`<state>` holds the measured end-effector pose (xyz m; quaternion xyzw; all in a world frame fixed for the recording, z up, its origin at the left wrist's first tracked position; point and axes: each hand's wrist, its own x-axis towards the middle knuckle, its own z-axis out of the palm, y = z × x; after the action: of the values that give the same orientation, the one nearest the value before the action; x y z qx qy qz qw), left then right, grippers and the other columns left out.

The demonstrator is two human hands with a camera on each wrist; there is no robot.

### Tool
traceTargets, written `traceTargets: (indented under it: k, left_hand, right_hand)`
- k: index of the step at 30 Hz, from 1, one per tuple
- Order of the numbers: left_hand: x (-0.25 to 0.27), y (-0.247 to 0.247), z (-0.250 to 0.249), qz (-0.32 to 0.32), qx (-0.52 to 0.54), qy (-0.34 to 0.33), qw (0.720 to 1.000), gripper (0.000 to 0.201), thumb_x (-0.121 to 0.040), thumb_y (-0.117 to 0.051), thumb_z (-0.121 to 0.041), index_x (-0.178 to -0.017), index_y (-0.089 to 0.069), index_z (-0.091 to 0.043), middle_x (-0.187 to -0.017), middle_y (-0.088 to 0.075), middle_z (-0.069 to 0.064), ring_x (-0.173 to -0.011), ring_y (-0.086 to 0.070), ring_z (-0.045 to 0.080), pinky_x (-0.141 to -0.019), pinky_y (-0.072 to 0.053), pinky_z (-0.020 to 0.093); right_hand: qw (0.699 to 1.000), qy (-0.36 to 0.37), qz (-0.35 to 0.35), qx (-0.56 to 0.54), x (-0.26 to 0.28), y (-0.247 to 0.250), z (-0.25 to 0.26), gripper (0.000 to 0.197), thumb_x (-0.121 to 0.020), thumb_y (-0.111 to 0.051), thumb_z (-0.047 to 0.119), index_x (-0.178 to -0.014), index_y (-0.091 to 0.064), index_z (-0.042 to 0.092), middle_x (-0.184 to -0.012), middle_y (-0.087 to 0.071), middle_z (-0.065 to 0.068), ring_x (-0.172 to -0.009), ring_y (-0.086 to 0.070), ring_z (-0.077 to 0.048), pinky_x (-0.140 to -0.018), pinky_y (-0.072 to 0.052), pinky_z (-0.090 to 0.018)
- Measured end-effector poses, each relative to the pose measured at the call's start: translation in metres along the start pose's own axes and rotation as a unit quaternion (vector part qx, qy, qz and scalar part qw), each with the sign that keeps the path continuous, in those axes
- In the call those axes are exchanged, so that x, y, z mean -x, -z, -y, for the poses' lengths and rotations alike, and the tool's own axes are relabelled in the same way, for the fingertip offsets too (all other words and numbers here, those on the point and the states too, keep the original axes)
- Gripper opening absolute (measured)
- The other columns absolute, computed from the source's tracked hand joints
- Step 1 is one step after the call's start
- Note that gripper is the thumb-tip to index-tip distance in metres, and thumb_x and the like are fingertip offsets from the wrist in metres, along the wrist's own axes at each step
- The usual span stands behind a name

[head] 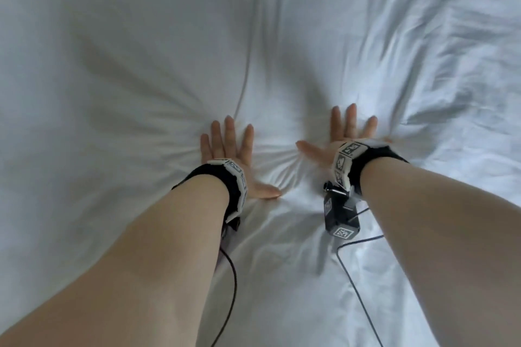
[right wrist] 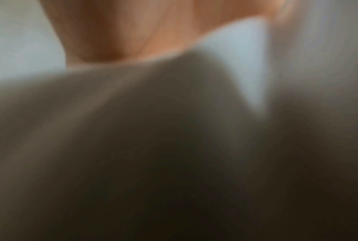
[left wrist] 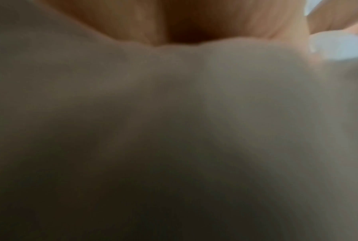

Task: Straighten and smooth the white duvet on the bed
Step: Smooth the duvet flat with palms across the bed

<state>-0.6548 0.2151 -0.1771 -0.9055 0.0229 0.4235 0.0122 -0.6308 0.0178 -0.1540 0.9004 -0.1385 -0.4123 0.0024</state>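
Observation:
The white duvet (head: 141, 51) fills the whole head view. My left hand (head: 229, 149) lies flat on it just left of centre, fingers straight and spread, thumb out to the right. About a hand's width to the right, my right hand (head: 345, 135) presses down the same way with splayed fingers. Creases fan out from both palms. A long seam or fold (head: 248, 59) runs away from my left fingertips. Both wrist views are dark and blurred, showing only the left palm (left wrist: 194, 19), the right palm (right wrist: 142, 29) and duvet cloth (left wrist: 173, 130) pressed close.
The duvet's right part (head: 451, 51) is heavily wrinkled, while its left part lies smoother. Black cables (head: 358, 276) trail from the wrist bands across the cloth toward the near edge. No bed edge or other furniture shows.

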Motion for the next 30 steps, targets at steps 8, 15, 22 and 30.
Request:
traceTargets:
  k: [8,15,22,30]
  left_hand:
    - [-0.004,0.063,0.008,-0.124,0.001,-0.011,0.992,0.116,-0.074,-0.045,-0.079,-0.143,0.032,-0.028,-0.149,0.039,0.014,-0.141,0.029,0.038,-0.116,0.01,0.057]
    - [0.003,0.025,0.021,-0.051,-0.046,0.006,0.998,0.131,-0.06,-0.047,-0.088,-0.143,0.032,-0.027,-0.148,0.041,0.015,-0.138,0.031,0.042,-0.114,0.013,0.058]
    - [0.026,0.018,-0.004,-0.025,-0.029,-0.042,0.998,0.133,-0.058,-0.05,-0.088,-0.144,0.031,-0.027,-0.151,0.038,0.011,-0.141,0.028,0.038,-0.115,0.013,0.057]
    - [0.069,-0.033,-0.02,-0.005,-0.088,-0.043,0.995,0.135,-0.06,-0.054,-0.084,-0.142,0.034,-0.025,-0.148,0.041,0.012,-0.139,0.033,0.037,-0.111,0.018,0.057]
  right_hand:
    - [0.974,0.196,-0.102,0.058,0.004,0.054,0.072,0.091,-0.082,-0.036,0.075,-0.144,0.022,0.043,-0.152,0.036,0.005,-0.141,0.031,-0.03,-0.11,0.006,-0.068]
    - [0.998,0.031,0.024,0.049,0.0,-0.009,0.009,0.093,-0.074,-0.022,0.086,-0.141,0.027,0.044,-0.151,0.037,0.012,-0.142,0.027,-0.033,-0.109,-0.001,-0.069]
    - [0.998,0.044,0.035,0.026,0.031,-0.016,-0.002,0.105,-0.069,-0.031,0.088,-0.144,0.026,0.042,-0.15,0.039,0.007,-0.14,0.028,-0.041,-0.111,-0.002,-0.068]
    - [0.996,0.066,0.025,0.051,0.079,-0.057,-0.03,0.115,-0.067,-0.043,0.086,-0.142,0.03,0.038,-0.15,0.04,0.004,-0.142,0.027,-0.036,-0.109,0.0,-0.07]
